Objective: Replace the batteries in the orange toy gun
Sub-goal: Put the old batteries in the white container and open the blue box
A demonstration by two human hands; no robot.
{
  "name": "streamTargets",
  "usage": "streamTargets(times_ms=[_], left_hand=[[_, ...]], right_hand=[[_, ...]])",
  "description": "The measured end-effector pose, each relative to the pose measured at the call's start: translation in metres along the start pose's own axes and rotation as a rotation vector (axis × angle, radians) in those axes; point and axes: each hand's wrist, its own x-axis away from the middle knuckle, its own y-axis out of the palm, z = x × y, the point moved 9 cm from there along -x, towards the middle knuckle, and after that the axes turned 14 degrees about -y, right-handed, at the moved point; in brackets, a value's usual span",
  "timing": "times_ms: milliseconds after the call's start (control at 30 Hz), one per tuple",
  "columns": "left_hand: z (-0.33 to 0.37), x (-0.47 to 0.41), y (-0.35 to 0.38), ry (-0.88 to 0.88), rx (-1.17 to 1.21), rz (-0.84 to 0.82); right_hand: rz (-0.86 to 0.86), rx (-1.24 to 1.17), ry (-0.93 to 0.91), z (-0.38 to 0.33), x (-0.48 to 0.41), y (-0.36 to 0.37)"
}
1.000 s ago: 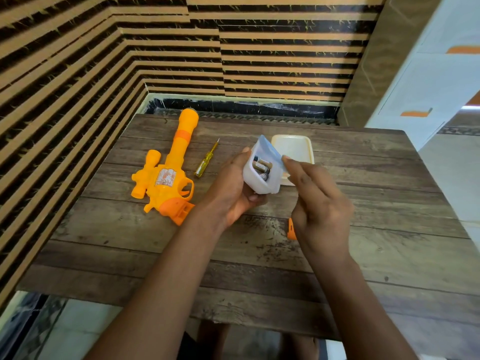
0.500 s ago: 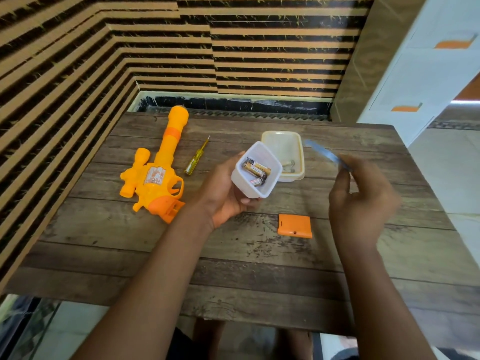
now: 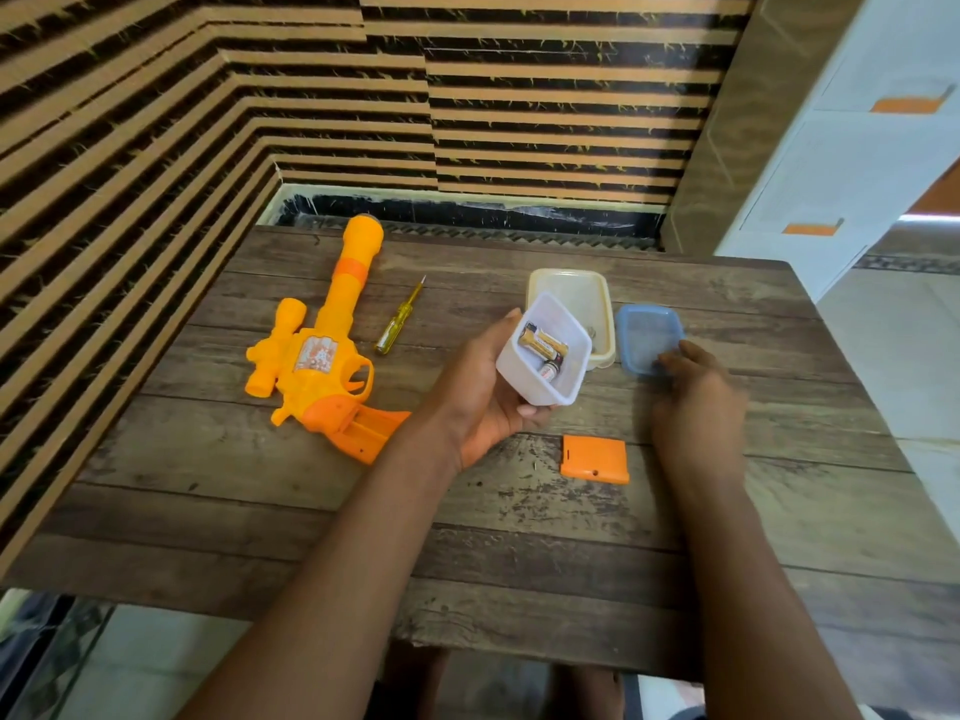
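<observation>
Nearest on the bench (image 3: 545,537) the orange battery cover (image 3: 595,458) is seen lying loose; beyond it a tilted white tub (image 3: 566,324) of batteries (image 3: 543,346) is gripped by the left hand (image 3: 483,407), fingers curled round it; the right hand (image 3: 698,397) is laid, fingers relaxed, on the blue lid (image 3: 647,335); further left the orange toy gun (image 3: 317,356) lies flat, its grip opened; batteries could be spilled were the tub tipped further.

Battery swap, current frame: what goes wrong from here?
1. The left hand holds the white container tilted; the batteries may slide out and roll across the table.
2. The orange battery cover lies loose between the forearms; an arm sweep might push it off the near edge.
3. The cream tray sits right behind the container; a bump may spill its small contents.
</observation>
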Motion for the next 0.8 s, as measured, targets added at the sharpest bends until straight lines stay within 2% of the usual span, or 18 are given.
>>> streamTargets(times_ms=[67, 167, 267, 367, 467, 600, 733, 800], left_hand=[[0.0, -0.002, 0.001, 0.015, 0.003, 0.006], [0.001, -0.01, 0.002, 0.085, 0.017, 0.069], [0.008, -0.012, 0.011, 0.209, -0.033, 0.149], [0.014, -0.004, 0.036, 0.4, -0.299, 0.299], [0.013, 0.011, 0.065, 0.638, -0.544, 0.447], [0.006, 0.02, 0.085, 0.77, -0.645, 0.527], [0.001, 0.02, 0.085, 0.753, -0.538, 0.527], [-0.003, 0.016, 0.078, 0.69, -0.458, 0.537]], right_hand=[[0.038, -0.001, -0.018, -0.006, 0.0, -0.005], [0.298, -0.1, -0.001, -0.015, 0.002, -0.029], [0.423, -0.555, 0.148, -0.024, 0.005, -0.024], [0.392, -1.077, 0.344, -0.029, 0.008, 0.004], [0.358, -1.464, 0.521, -0.037, 0.013, 0.016], [0.396, -1.736, 0.684, -0.033, 0.026, 0.012], [0.537, -1.842, 0.805, -0.012, 0.029, 0.014], [0.599, -1.866, 0.805, -0.003, 0.027, 0.013]])
